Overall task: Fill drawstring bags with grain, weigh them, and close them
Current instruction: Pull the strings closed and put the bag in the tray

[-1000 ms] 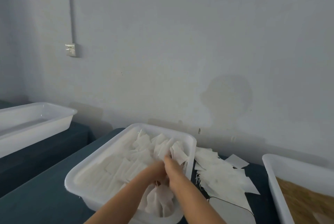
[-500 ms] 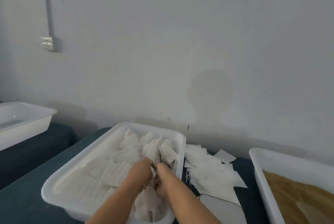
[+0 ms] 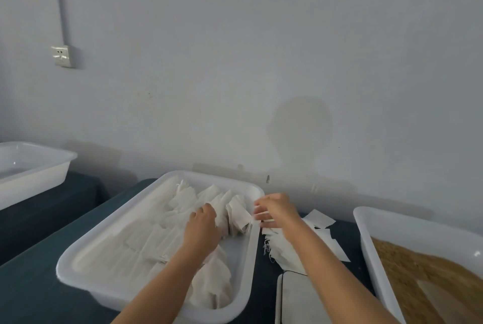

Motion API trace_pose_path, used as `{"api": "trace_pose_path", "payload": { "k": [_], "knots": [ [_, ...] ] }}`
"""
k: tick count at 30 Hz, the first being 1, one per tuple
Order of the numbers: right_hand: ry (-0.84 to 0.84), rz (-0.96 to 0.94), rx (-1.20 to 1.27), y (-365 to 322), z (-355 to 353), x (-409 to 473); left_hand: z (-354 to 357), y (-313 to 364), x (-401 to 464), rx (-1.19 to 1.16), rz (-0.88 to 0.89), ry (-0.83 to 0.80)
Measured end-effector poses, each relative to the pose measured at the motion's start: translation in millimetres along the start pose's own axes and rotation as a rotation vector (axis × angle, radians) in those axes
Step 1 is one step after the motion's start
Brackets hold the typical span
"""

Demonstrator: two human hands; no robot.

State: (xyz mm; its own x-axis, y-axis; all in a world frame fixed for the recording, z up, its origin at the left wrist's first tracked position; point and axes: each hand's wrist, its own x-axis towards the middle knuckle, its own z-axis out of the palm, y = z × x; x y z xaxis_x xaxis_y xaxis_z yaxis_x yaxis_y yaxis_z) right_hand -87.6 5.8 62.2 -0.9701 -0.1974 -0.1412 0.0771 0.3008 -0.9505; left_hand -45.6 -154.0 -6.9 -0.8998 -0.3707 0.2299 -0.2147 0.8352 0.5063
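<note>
A white tray [image 3: 252, 258] on the dark table holds flat layers of white drawstring bags and a row of upright ones [image 3: 236, 212] at its far right. My left hand [image 3: 203, 227] lies on the bags beside that row, its fingertips hidden among them. My right hand [image 3: 277, 210] hovers over the tray's right rim with fingers spread and blurred, holding nothing. A pile of empty bags [image 3: 324, 242] lies just right of the tray. A second white tray [image 3: 366, 221] at the right holds brown grain [image 3: 407, 269].
A pale flat scale [image 3: 295, 297] sits at the bottom between the two trays. A pale shape [image 3: 439, 297] lies in the grain. Another white tray [image 3: 39, 174] stands on a separate surface at the left. The wall runs close behind the table.
My hands were together at the tray's near end, working on one bag. They have parted: the left moved onto the bags farther in, the right swung out to the tray's right rim.
</note>
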Motion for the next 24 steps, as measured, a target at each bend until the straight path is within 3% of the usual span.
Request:
{"api": "trace_pose_path", "payload": {
  "k": [2, 4, 7, 11, 17, 24],
  "knots": [
    [0.170, -0.069, -0.410, 23, -23, 16, -1, 3, -2, -0.048, 0.056, 0.038],
    [0.113, 0.009, -0.775, 50, -33, 26, -1, 5, -3, -0.066, 0.095, 0.067],
    [-0.011, 0.203, -1.049, 88, -35, 34, 2, 6, -3, -0.052, 0.120, 0.080],
    [0.076, 0.131, -1.071, 105, -37, 40, 4, 7, -3, -0.054, 0.116, 0.075],
    [-0.009, 0.029, -1.094, 100, -50, 44, 7, 7, -3, -0.086, 0.120, 0.076],
    [0.271, -0.142, -0.880, 91, -80, 35, 9, 6, -2, -0.123, 0.126, 0.092]
  ]
}}
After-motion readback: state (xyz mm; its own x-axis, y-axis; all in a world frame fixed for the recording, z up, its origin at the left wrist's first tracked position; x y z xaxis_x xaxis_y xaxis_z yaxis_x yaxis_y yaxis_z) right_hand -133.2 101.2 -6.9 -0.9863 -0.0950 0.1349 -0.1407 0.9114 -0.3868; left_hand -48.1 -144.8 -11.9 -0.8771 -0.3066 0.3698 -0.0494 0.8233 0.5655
